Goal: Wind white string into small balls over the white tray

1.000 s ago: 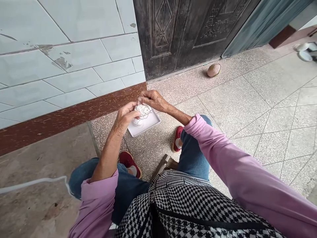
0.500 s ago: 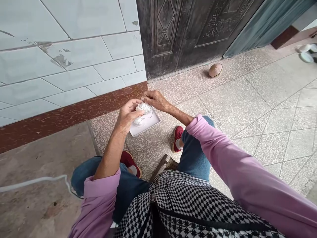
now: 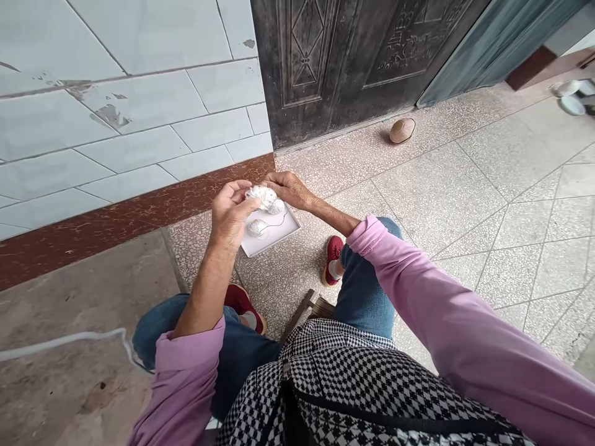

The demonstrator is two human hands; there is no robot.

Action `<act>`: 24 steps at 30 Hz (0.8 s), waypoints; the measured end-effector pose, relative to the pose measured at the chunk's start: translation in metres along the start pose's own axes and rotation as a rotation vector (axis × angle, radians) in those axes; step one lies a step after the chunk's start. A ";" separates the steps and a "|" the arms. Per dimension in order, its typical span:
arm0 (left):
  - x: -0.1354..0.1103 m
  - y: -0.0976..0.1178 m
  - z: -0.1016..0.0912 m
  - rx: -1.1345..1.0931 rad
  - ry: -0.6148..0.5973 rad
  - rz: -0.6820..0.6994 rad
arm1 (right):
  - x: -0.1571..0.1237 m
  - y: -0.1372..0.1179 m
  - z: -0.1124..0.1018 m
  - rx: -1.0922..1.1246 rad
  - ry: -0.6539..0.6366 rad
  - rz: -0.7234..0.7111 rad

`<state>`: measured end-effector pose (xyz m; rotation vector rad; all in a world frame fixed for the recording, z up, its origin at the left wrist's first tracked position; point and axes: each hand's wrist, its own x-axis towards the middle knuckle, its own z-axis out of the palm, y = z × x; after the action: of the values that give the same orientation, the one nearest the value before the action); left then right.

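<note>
A ruffled white piece of yarn work [image 3: 259,197] is held up in front of me, gripped between the thumb and fingers of my left hand [image 3: 227,214]. At its right edge, the fingers of my right hand [image 3: 290,188] are pinched together; what they hold is too small to make out. Below both hands, a shallow pale tray [image 3: 281,234] rests on the floor. Inside it lie a white yarn ball [image 3: 256,228] and a second white ball [image 3: 276,207], partly covered by the yarn work. A thin dark strand curves across the tray.
A tiled wall [image 3: 139,148] with a brown base stands at the left, beside a dark carved door [image 3: 320,68]. A deflated-looking ball [image 3: 402,131] lies near the door. Under me is a low stool [image 3: 320,306]. A white cable [image 3: 69,339] hangs at the left.
My left hand has shifted slightly left and turned the ruffled piece, uncovering more of the balls in the tray. My right hand stays pinched near its edge.
</note>
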<state>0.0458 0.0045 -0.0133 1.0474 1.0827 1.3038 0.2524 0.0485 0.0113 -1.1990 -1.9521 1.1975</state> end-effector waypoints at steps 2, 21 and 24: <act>0.005 0.001 -0.007 -0.026 0.045 0.030 | -0.002 -0.004 0.006 -0.044 -0.032 0.017; -0.006 0.009 -0.009 0.089 -0.141 0.026 | -0.005 -0.017 -0.018 0.140 0.096 -0.007; -0.006 0.010 -0.007 -0.019 -0.179 0.016 | -0.005 -0.017 -0.017 0.221 0.098 0.048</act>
<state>0.0373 -0.0014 -0.0046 1.1380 0.9268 1.2059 0.2614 0.0472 0.0337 -1.1713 -1.6803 1.3149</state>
